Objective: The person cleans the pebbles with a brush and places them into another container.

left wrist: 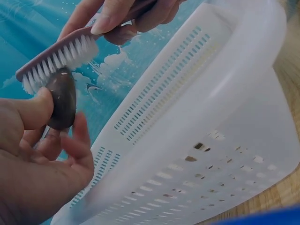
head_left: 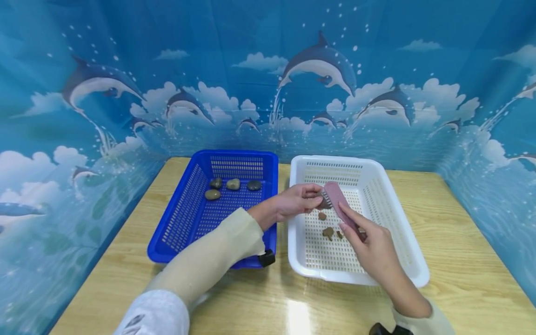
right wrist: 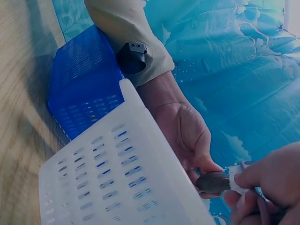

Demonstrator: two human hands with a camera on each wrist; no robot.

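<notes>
My left hand (head_left: pixel 295 202) pinches a dark, smooth stone (left wrist: pixel 63 99) between thumb and fingers, over the white basket (head_left: pixel 399 218). My right hand (head_left: pixel 374 244) grips the handle of a pink brush (head_left: pixel 337 197) with white bristles (left wrist: pixel 61 58). The bristles lie against the upper end of the stone in the left wrist view. From the right wrist view, the stone (right wrist: pixel 213 183) shows beside the bristles, and the right fingers cover part of the brush. Below the hands, several small brown pieces (head_left: pixel 328 232) lie on the white basket's floor.
A blue basket (head_left: pixel 167 232) stands left of the white one, and the left forearm passes over it. Several stones (head_left: pixel 212 194) lie inside it. Both baskets rest on a wooden table (head_left: pixel 452 232), with a dolphin-print curtain (head_left: pixel 251 46) behind and at the sides.
</notes>
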